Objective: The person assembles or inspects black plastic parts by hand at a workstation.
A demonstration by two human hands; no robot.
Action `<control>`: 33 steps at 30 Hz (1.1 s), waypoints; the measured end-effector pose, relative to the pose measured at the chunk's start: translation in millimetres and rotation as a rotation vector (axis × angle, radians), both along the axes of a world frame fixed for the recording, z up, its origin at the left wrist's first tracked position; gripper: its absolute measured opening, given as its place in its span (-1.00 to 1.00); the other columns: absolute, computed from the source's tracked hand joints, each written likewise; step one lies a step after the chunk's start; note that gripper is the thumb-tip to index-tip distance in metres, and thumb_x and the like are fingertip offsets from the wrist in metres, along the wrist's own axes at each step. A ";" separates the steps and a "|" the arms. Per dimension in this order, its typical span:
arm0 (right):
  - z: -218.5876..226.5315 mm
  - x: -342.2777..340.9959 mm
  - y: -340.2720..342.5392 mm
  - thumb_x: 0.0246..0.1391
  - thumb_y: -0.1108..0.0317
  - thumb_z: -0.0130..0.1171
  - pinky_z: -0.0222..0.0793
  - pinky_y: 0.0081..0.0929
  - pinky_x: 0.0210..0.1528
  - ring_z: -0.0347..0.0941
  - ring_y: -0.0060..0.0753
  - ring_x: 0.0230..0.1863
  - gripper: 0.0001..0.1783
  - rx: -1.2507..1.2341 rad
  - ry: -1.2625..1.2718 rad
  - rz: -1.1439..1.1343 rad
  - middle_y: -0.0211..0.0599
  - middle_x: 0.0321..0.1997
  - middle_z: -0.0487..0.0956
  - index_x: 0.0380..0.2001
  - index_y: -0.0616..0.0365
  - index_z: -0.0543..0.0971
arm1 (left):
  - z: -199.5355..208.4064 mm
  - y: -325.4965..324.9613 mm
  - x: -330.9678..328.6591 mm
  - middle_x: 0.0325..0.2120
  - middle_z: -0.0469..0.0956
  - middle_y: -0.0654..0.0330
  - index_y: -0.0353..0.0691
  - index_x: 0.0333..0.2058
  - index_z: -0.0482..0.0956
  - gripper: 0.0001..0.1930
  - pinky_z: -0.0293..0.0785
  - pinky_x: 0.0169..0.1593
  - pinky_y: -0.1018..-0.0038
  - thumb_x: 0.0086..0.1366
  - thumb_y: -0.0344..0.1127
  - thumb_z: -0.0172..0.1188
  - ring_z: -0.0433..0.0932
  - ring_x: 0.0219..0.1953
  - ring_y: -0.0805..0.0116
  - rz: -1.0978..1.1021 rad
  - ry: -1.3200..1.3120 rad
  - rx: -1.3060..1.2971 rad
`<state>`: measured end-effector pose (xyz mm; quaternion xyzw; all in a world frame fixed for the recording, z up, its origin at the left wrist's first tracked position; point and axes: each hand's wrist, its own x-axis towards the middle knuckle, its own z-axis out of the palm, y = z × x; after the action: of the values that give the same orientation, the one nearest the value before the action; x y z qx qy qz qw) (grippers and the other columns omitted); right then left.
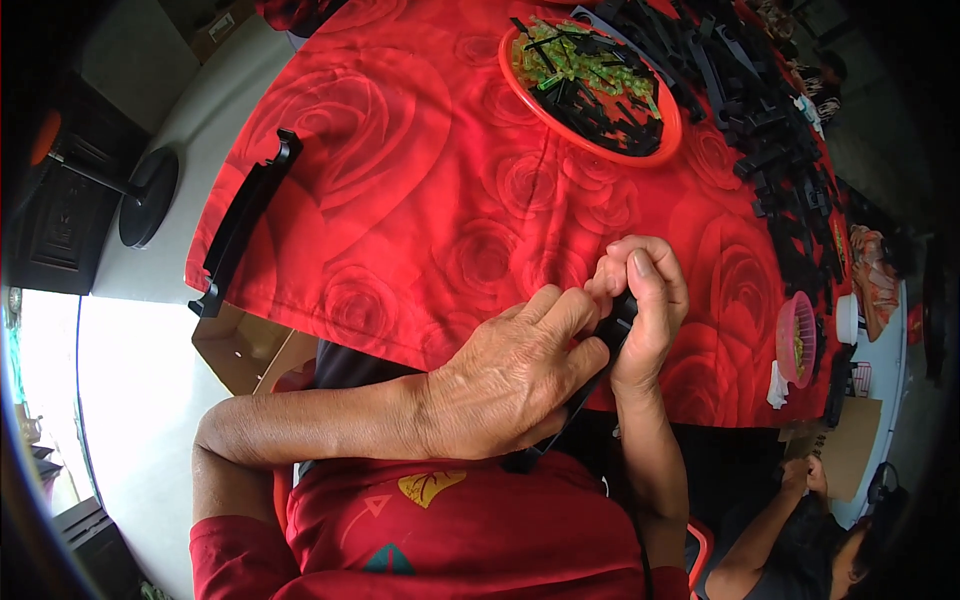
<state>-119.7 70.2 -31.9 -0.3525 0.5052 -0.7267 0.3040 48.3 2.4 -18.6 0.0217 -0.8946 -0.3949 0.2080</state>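
Observation:
A long, narrow black plastic strip [622, 312] slants between my hands, its lower end close to my red shirt. My left hand [505, 370] reaches across from the left with fingers bent and closed around the strip. My right hand [650, 320] curls round the strip's upper part, thumb upward and fingers folded in. The fingertips of both hands meet near the upper end, and any small piece between them is hidden. At the left edge of the red rose-patterned tablecloth [400, 215] lies a similar long black strip [243, 225].
An orange-red round tray [672, 125] holds small black and yellow-green pieces at the far side. Black plastic parts [780, 150] are heaped along the right. Near them stand a pink basket [784, 345] and a white cup [848, 318]. Another person's hands [806, 474] are at lower right.

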 end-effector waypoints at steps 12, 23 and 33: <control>3.6 -11.8 8.3 0.40 0.41 -0.07 0.41 -0.48 -0.49 0.36 -0.52 -0.56 -0.75 -0.241 -0.039 0.111 -0.32 -0.46 0.45 -0.11 0.36 0.53 | 12.8 19.4 4.6 -0.36 0.51 -0.06 -0.40 0.10 0.30 -0.66 0.53 -0.25 0.23 0.44 -0.43 0.16 0.60 -0.34 0.11 0.014 -0.265 0.805; 5.2 -9.3 11.8 0.31 0.43 -0.12 0.39 -0.47 -0.52 0.31 -0.50 -0.58 -0.76 -0.317 -0.040 0.127 -0.30 -0.48 0.39 -0.17 0.37 0.49 | -15.2 52.8 -10.8 -0.55 0.38 -0.21 -0.33 -0.08 0.28 -0.85 0.38 -0.43 0.08 0.54 -0.41 0.04 0.53 -0.43 -0.38 0.100 -0.125 0.890; 13.8 -7.0 15.8 0.29 0.42 -0.12 0.36 -0.47 -0.56 0.30 -0.51 -0.59 -0.78 -0.409 0.036 0.136 -0.33 -0.48 0.35 -0.18 0.33 0.47 | -4.3 47.4 -3.6 -0.54 0.38 -0.15 -0.31 -0.08 0.25 -0.84 0.41 -0.39 0.10 0.53 -0.44 0.05 0.53 -0.44 -0.30 0.050 -0.089 0.812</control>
<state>-126.7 85.9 -18.1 -0.4528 0.3277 -0.7855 0.2655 44.7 49.8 -22.9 0.1410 -0.6734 -0.7093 0.1532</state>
